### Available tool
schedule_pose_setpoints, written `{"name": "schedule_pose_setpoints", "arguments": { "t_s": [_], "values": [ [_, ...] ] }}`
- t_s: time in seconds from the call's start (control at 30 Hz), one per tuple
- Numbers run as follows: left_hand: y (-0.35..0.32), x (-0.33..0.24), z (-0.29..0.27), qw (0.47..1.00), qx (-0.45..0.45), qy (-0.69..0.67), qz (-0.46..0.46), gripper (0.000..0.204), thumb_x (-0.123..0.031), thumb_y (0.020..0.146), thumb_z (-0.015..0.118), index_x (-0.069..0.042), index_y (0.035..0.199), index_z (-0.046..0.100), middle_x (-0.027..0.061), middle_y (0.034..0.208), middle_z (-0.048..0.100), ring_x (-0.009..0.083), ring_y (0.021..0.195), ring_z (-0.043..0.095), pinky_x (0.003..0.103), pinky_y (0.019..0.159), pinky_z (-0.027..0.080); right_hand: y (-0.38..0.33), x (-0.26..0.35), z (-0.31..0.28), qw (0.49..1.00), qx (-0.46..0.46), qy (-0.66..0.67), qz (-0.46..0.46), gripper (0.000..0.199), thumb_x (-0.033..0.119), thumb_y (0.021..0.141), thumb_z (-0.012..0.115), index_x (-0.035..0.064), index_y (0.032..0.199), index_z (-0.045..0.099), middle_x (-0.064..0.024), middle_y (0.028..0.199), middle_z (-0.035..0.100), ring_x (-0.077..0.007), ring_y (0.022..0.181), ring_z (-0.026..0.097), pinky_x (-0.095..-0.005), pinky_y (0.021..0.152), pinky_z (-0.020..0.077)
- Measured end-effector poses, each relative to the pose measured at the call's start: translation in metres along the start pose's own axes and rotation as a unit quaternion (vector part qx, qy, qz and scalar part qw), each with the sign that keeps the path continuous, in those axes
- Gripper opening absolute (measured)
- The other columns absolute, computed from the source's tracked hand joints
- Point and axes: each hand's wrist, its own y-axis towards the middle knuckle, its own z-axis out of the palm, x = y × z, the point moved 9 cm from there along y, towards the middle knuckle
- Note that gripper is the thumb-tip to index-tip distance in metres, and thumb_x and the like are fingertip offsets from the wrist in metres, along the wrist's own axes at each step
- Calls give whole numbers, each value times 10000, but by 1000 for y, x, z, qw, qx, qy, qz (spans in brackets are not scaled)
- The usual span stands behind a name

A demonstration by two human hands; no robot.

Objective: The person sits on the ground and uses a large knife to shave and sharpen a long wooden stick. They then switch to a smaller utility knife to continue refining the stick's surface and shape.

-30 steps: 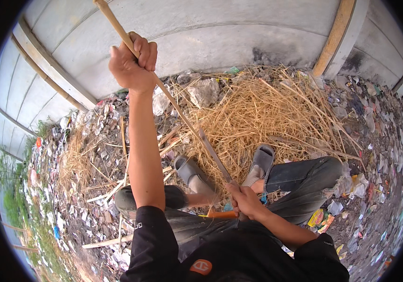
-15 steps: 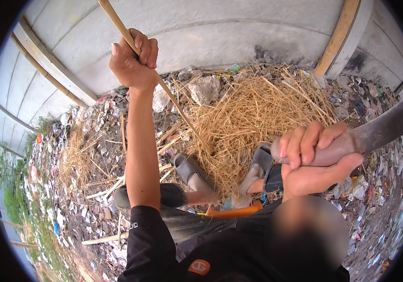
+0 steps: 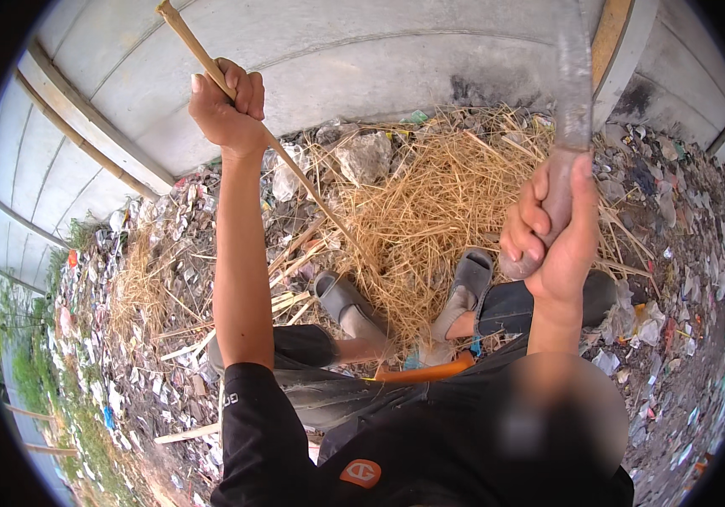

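Observation:
My left hand point(image 3: 229, 108) is raised at the upper left, its fingers wrapped around a thin bamboo stick point(image 3: 316, 193). The stick slants down to the right, and its lower end meets a heap of straw-coloured shavings point(image 3: 442, 198) in front of my feet. On the right, my right hand point(image 3: 561, 241) is closed on the thick, rounded handle of a machete point(image 3: 573, 93). Its grey blade points up and away from me, slightly smeared by motion. The blade stands well apart from the stick.
A grey panel wall point(image 3: 362, 72) with posts runs behind the heap. Pale rocks point(image 3: 364, 158) lie at its foot. Litter covers the ground around, with split bamboo pieces point(image 3: 189, 433) on the left. My sandalled feet flank the heap; an orange object point(image 3: 426, 369) lies between my legs.
My right hand has turned the machete from pointing right to pointing up and away. My left hand has shifted slightly left with the stick still in it.

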Motion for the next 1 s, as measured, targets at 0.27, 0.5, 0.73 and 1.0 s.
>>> {"name": "schedule_pose_setpoints", "arguments": {
  "t_s": [0.27,0.5,0.73,1.0],
  "values": [
    [16,15,27,995,-85,47,15,484,-493,1016,324,-100,746,407,-6,570,339,107,423,250,281,375,209,-110,-204,-4,984,25,-109,139,460,556,1014,509,128,883,404,8,596,409,-104,421,416,-317,429,431],
    [17,18,9,991,-132,20,24,480,-423,1016,499,-47,720,456,21,669,422,78,474,318,261,441,230,-127,-239,-108,887,-165,-32,429,518,555,1004,539,113,747,457,10,612,425,-116,444,446,-338,453,461],
    [14,9,7,971,-184,132,73,518,-354,1033,536,-19,645,462,6,633,409,70,481,323,258,438,224,-10,-17,-7,995,-44,30,-80,485,571,1038,417,107,897,426,0,602,387,-107,432,385,-301,422,381],
    [-1,-6,19,961,-177,203,57,565,-420,1044,499,-58,616,428,-20,578,372,65,478,324,266,441,224,-213,-350,-75,851,-107,-56,511,499,576,983,543,100,870,451,6,606,424,-119,440,411,-325,470,428]
  ]
}}
